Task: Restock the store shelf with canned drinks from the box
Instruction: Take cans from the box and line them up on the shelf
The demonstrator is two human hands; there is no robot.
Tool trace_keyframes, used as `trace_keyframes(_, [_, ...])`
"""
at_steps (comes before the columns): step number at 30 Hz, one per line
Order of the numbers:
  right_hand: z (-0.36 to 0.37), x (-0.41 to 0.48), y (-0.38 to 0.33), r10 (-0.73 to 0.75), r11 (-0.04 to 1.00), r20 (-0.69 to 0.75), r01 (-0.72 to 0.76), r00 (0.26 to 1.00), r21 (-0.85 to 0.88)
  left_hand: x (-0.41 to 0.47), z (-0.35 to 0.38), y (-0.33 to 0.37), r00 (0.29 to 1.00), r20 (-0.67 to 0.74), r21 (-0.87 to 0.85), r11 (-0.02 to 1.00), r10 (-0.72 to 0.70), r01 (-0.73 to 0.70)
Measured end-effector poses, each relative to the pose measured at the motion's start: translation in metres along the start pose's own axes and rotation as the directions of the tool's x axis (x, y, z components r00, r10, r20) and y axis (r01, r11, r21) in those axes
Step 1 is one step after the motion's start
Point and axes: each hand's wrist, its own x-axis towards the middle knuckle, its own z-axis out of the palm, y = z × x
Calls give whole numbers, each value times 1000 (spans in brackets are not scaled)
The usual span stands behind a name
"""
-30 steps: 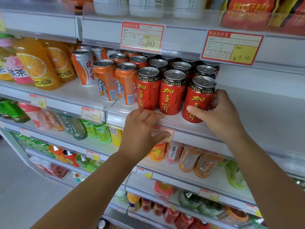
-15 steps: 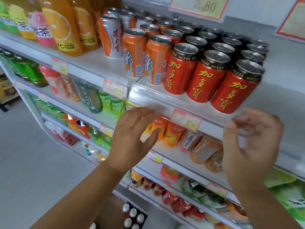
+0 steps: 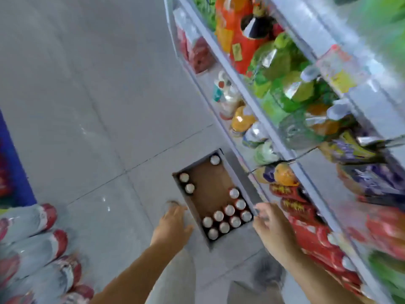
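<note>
- Grey floor tiles [image 3: 87, 106] fill most of the view, and an open cardboard box [image 3: 208, 185] sits on them.
- Just beside the box's right wall stands the store shelf [image 3: 302, 40], its tiers packed with blurred bottles and packets.
- Well to the left of the box lie wrapped bottles with red caps [image 3: 39, 249].
- Inside the box the canned drinks [image 3: 228, 216] stand upright, silver tops up. Most are bunched at the near end, three are at the far end, and bare cardboard shows between.
- The left hand [image 3: 173, 224] hangs by the box's near left corner, fingers loosely spread and holding nothing.
- The right hand [image 3: 274, 227] hangs by the near right corner, also spread and empty. Blur hides the finer finger pose of both.
- Full cans should feel fairly heavy and stiff, with smooth walls that may slip and could dent if dropped.
- Wrapping fingers and thumb round the can body looks the safest hold. In the tight cluster, an outer can or a pinch at the top rim seems easier.
</note>
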Motion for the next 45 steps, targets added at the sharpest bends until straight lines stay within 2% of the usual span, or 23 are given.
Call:
trace_keyframes(3, [66,83,35,75,991,74,-65,994,-119,68,44,-40,994,86,0,998,-67,68])
trace_keyframes(6, [133,166,67,109,987,113,-94,988,-132,145,85,-71,987,132,6,996,-90,90])
trace_keyframes(9, [200,239,100,105,989,121,-90,987,-121,224,115,-91,996,69,-6,999,-48,49])
trace_keyframes(13, [289,299,137,93,993,203,-75,975,-94,315,130,-118,998,-42,117,992,51,-46])
trace_keyframes(16, [345,313,151,124,992,282,-127,951,-7,365,127,-129,979,-110,262,955,170,-136])
trace_keyframes(19, [390,308,152,141,972,346,-195,928,128,390,128,-131,966,-62,354,910,253,-215])
trace_keyframes(23, [436,304,141,166,899,268,-257,949,354,403,131,-138,954,-28,458,852,300,-254])
trace_keyframes(27, [445,310,139,211,881,192,-272,958,387,407,132,-139,952,-21,524,815,305,-249])
trace_keyframes(31, [423,301,158,265,871,144,-301,953,387,405,140,-133,956,10,614,752,293,-237])
trace_keyframes(36, [386,290,197,286,901,115,-308,951,306,407,163,-125,964,-63,644,748,259,-159])
trace_keyframes(41, [363,296,223,289,936,112,-306,951,175,417,171,-125,980,-33,609,781,197,-137])
trace_keyframes(45, [357,300,227,232,954,78,-243,970,175,426,170,-119,983,44,461,869,178,-178])
